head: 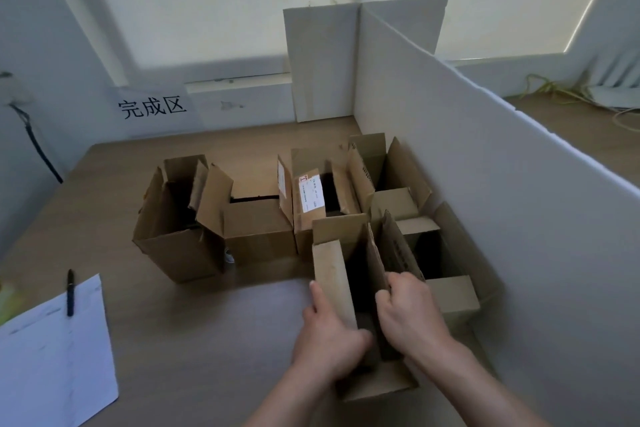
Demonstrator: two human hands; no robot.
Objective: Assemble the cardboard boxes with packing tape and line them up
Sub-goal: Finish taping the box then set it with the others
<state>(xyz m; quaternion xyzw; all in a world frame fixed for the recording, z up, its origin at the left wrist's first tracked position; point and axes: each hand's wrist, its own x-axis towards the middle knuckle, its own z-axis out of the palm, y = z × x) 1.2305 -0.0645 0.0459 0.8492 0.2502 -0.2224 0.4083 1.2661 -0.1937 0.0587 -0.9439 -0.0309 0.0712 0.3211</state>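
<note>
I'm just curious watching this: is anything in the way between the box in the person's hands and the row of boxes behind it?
Nothing visible. The held box already stands close in front of the row of boxes, left hand and right hand gripping its flaps.

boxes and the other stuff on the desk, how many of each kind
cardboard boxes: 6, far left, next to it, labelled one, back right, right by the divider, and the one in both hands
paper sheets: 1
pens: 1
total: 8
</note>
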